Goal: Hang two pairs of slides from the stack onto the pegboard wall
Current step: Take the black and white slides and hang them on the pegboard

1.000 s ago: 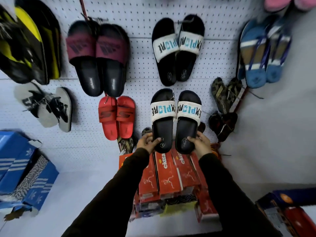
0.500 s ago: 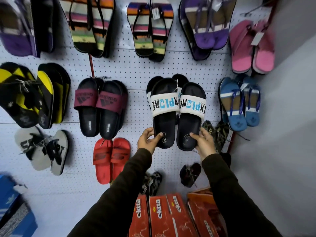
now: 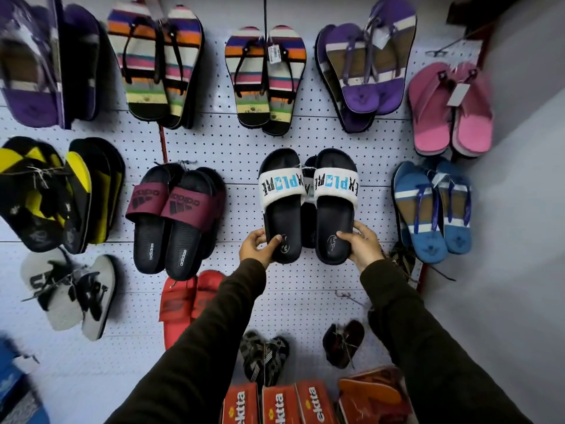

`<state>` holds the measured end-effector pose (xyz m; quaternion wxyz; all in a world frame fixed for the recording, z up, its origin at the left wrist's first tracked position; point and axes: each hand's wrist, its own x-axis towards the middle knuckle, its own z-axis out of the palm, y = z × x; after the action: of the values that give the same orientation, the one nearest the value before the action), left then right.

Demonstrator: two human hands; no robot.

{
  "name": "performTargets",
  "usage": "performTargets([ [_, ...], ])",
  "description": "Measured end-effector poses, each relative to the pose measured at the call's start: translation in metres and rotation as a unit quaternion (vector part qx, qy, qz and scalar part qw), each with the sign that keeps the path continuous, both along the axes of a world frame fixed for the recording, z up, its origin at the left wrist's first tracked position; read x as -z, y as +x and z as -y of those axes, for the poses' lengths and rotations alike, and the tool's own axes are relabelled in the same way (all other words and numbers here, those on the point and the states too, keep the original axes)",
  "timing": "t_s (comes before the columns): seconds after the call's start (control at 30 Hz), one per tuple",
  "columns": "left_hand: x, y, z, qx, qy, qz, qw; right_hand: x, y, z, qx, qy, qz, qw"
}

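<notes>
Where white straps read "EXPLORE" upside down in black and blue: pair of black foam slides (image 3: 307, 206) held toes-up against white perforated pegboard wall (image 3: 241, 154), in front of another matching pair. Left hand (image 3: 258, 247) clamped on left heel, thumb across footbed; right hand (image 3: 360, 244) clamped likewise on right heel. Alongside, black slides with maroon "adidas" straps (image 3: 174, 215). Below, orange "ektta" shoeboxes (image 3: 278, 403).
</notes>
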<state>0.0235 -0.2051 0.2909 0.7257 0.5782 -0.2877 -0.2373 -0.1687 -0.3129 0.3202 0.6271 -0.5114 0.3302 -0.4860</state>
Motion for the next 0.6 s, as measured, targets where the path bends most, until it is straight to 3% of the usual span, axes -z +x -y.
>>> performTargets([
  [0.3,0.025,-0.008,0.007,-0.001,0.014,-0.015,1.000,0.028,0.015,0.001,-0.025,-0.017,-0.016,0.999],
  [0.37,0.021,-0.009,0.007,-0.049,0.024,0.079,0.995,0.026,0.015,-0.002,0.012,-0.097,-0.061,0.993],
  [0.43,0.013,-0.012,0.006,-0.116,0.006,0.225,0.967,0.020,0.017,-0.004,0.071,-0.232,-0.114,0.963],
  [0.53,-0.011,-0.018,0.011,-0.158,-0.025,0.422,0.893,0.011,0.027,0.003,0.112,-0.451,-0.217,0.858],
  [0.6,-0.024,-0.019,0.020,-0.149,0.007,0.527,0.836,0.006,0.039,0.010,0.112,-0.503,-0.291,0.806],
])
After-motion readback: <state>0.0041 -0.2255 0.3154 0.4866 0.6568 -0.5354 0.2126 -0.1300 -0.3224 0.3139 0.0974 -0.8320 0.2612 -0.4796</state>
